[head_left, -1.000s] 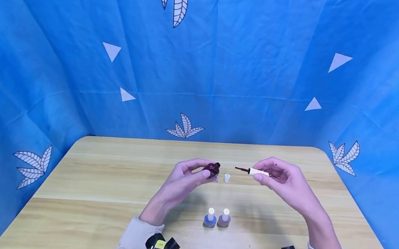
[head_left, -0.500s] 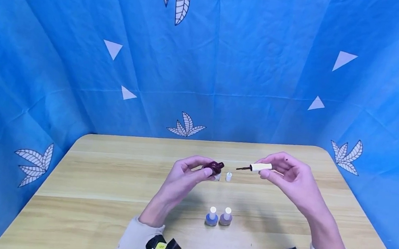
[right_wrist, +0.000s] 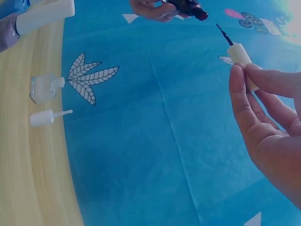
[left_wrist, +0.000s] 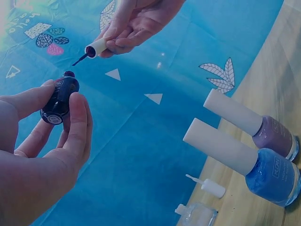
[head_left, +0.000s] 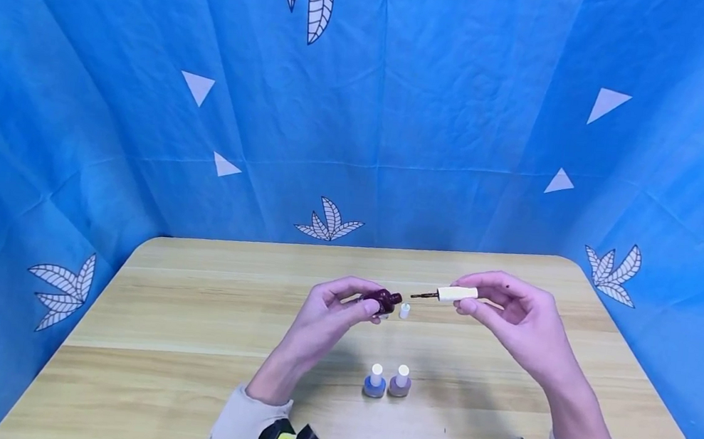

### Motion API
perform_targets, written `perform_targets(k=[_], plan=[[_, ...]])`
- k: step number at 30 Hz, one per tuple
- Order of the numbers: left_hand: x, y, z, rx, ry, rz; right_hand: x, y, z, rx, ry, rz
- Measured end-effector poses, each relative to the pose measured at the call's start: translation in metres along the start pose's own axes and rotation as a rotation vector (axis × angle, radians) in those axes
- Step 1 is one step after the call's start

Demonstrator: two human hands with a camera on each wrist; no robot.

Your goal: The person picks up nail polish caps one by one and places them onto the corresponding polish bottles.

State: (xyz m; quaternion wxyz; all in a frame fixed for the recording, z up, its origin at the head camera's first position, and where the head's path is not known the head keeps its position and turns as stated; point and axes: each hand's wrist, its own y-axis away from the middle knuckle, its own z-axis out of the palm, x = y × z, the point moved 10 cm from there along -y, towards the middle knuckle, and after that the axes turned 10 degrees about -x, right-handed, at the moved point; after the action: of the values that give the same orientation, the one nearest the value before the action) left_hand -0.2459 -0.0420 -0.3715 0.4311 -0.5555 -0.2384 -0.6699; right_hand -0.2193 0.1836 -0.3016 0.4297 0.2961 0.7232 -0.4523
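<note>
My left hand (head_left: 322, 320) holds a dark red nail polish bottle (head_left: 386, 300) above the table, tilted so its uncapped neck points right. Thumb and fingers of my right hand (head_left: 521, 327) pinch the white brush cap (head_left: 456, 294) by its sides. Its dark-coated brush (right_wrist: 225, 34) points at the bottle mouth, with a small gap between brush tip and neck. The left wrist view shows the bottle (left_wrist: 60, 101) gripped round its body. Beyond the hands, a second white brush cap (right_wrist: 43, 117) stands on the table beside an open clear bottle (right_wrist: 43, 88).
A blue nail polish bottle (head_left: 374, 385) and a mauve one (head_left: 400, 385), both with white caps on, stand side by side nearer the front of the wooden table (head_left: 187, 317). A blue patterned cloth (head_left: 440, 114) hangs behind and around it.
My left hand has tipped the dark red bottle further over to the right. The brush in my right hand has come closer to the bottle neck and lies nearly level with it.
</note>
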Motion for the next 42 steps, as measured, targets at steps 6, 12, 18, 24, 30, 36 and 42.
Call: perform_targets(k=[6,12,18,24,30,36,42], plan=[[0.003,0.001,0.001,0.003,-0.026,0.011,-0.002,0.000,0.004,-0.004,0.040,0.003],[0.004,0.001,0.006,-0.012,-0.074,0.011,-0.002,0.000,0.006,-0.009,0.084,0.012],[0.004,0.002,0.005,0.003,-0.086,0.014,-0.002,-0.001,0.012,-0.030,0.084,-0.001],[0.004,0.002,0.009,-0.020,-0.099,0.034,-0.002,-0.002,0.017,-0.040,0.133,-0.011],[0.005,0.002,0.011,-0.025,-0.087,0.046,-0.004,-0.003,0.022,-0.062,0.127,-0.032],[0.005,0.002,0.012,-0.026,-0.091,0.045,-0.003,-0.004,0.025,-0.078,0.129,-0.031],[0.004,0.001,0.013,-0.028,-0.095,0.037,-0.002,-0.005,0.029,-0.083,0.127,-0.029]])
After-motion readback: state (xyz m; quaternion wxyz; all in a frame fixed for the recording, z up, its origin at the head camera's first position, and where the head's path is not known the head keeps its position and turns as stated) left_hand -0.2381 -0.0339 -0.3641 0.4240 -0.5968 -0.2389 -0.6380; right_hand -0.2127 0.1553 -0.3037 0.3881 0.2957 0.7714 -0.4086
